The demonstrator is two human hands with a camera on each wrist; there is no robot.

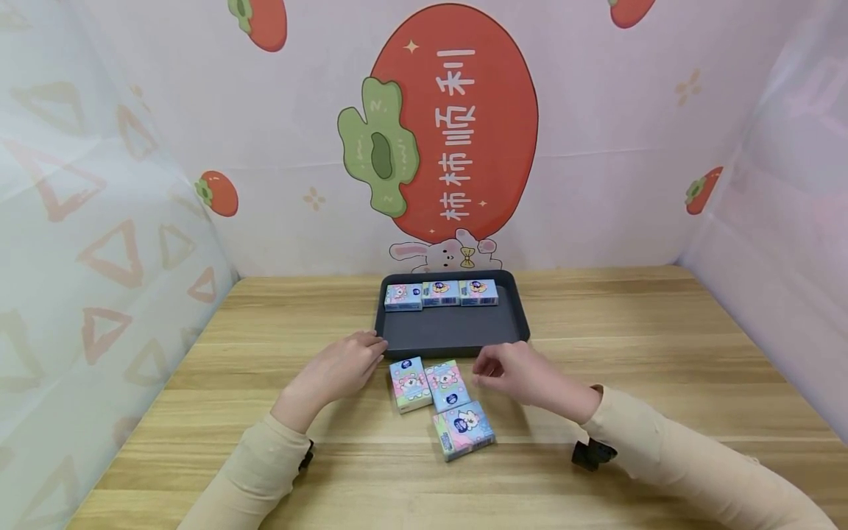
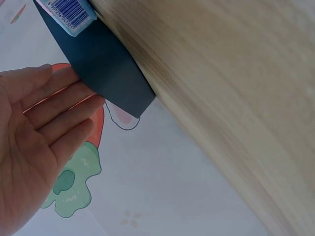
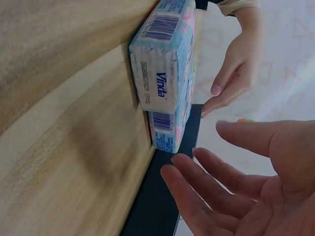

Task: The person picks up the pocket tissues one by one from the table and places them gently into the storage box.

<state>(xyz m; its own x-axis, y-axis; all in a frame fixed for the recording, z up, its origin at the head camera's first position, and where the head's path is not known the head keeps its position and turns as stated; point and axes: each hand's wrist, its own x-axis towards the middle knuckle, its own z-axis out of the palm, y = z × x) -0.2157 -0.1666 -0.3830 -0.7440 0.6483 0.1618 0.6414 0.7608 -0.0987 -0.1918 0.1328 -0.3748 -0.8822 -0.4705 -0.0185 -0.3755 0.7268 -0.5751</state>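
My left hand (image 1: 342, 368) lies at the front left corner of a dark tray (image 1: 437, 329), its fingers extended near the rim; in the left wrist view the palm shows nothing held. Three small tissue packs stand in a row along the tray's back, among them a left one (image 1: 403, 297) and a right one (image 1: 478, 292). On the table before the tray lie three more: a left pack (image 1: 411, 384), a middle pack (image 1: 447, 385) and a front pack (image 1: 464, 430). My right hand (image 1: 520, 373), fingers loosely bent and holding nothing, hovers just right of the middle pack.
A wooden table (image 1: 616, 331) stretches out on both sides of the tray. Behind it hangs a pale cloth backdrop (image 1: 596, 206) printed with a large red persimmon, and similar cloth walls stand left and right. Dark straps circle both wrists.
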